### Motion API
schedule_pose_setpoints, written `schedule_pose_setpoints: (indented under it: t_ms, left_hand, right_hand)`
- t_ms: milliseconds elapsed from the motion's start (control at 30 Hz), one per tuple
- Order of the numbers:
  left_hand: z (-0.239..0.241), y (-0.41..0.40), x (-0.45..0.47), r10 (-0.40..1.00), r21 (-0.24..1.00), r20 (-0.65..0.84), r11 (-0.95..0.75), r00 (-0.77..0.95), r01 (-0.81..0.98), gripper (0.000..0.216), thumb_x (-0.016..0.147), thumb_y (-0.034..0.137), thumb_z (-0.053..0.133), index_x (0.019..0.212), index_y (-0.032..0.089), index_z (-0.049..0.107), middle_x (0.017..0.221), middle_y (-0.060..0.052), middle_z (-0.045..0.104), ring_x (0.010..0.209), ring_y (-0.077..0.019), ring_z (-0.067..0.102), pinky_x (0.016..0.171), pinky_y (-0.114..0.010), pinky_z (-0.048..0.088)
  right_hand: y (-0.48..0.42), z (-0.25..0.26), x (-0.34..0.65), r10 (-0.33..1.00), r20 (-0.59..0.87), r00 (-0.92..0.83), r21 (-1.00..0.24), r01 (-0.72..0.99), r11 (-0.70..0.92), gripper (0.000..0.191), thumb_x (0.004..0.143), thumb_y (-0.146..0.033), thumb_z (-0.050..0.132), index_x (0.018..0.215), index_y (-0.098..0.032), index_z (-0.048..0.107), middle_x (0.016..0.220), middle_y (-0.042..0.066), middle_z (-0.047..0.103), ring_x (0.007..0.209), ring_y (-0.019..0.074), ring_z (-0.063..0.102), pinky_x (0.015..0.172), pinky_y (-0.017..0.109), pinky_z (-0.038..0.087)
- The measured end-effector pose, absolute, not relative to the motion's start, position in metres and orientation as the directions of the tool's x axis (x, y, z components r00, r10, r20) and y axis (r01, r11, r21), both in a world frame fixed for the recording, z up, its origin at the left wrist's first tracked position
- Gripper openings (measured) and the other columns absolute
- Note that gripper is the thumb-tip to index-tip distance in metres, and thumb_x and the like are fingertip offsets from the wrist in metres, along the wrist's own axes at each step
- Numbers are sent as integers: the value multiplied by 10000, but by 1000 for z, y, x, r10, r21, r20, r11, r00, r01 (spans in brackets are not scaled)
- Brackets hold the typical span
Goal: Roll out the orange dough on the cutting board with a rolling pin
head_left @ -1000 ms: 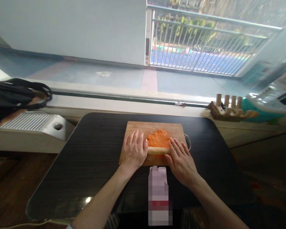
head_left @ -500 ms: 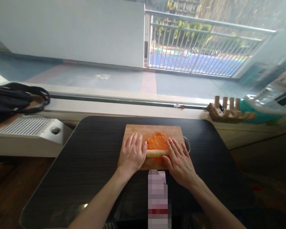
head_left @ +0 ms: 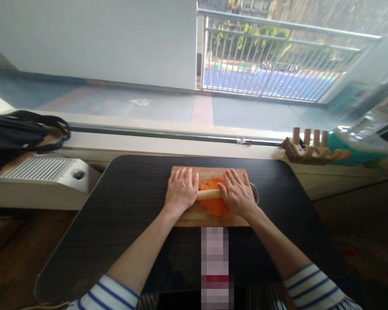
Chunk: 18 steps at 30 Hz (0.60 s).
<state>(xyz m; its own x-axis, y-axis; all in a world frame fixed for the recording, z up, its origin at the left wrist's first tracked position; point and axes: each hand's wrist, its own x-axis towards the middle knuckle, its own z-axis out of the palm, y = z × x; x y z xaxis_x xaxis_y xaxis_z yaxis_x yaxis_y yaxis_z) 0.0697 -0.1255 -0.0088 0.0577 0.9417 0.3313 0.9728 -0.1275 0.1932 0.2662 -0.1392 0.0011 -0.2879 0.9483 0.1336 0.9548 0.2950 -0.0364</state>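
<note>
On a wooden cutting board (head_left: 194, 221) lies a flattened orange sheet of what looks like dough (head_left: 216, 208). A pale wooden rolling pin (head_left: 208, 195) rests across it; both its ends are covered by my hands. Palm down, my left hand (head_left: 182, 190) lies over the left end with its fingers stretched forward. Over the right end rests my right hand (head_left: 239, 193), its fingers also stretched out and slightly spread, the thumb along the pin. Orange sheet shows both in front of and behind the pin.
The board lies on a dark table (head_left: 132, 206), its metal handle (head_left: 256, 193) at the right. Beyond stands a window ledge with a wooden rack (head_left: 310, 148) and a teal container (head_left: 358, 150). A black bag (head_left: 16, 133) and a white slotted unit (head_left: 45, 170) are at left.
Both hands have pushed the rolling pin away from me across the orange sheet. More of the sheet now shows on the near side of the pin. Striped sleeves have come into view.
</note>
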Motion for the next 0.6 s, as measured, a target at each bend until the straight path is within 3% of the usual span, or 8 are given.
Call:
schedule_pose_setpoints:
  t_ms: [267, 600]
  left_hand:
    - [-15, -154, 70, 921, 150, 375, -177, 110, 973, 472, 951, 378, 319, 1248, 103, 562, 1306, -156, 580, 1244, -288, 491, 1062, -461, 343]
    - [-5, -108, 69, 931, 210, 362, -135, 51, 968, 487, 955, 405, 279, 1187, 100, 580, 1220, -172, 624, 1181, -294, 534, 980, -452, 414]
  right_hand:
    - [-188, -5, 278, 903, 204, -379, 0, 922, 387, 592, 994, -432, 242, 1423, -44, 370, 1498, 127, 339, 1411, 231, 263, 1163, 435, 140]
    - [-128, 1, 263, 957, 122, -261, -73, 960, 271, 575, 996, -444, 201, 1385, -99, 446, 1455, 132, 417, 1384, 259, 320, 1130, 544, 157]
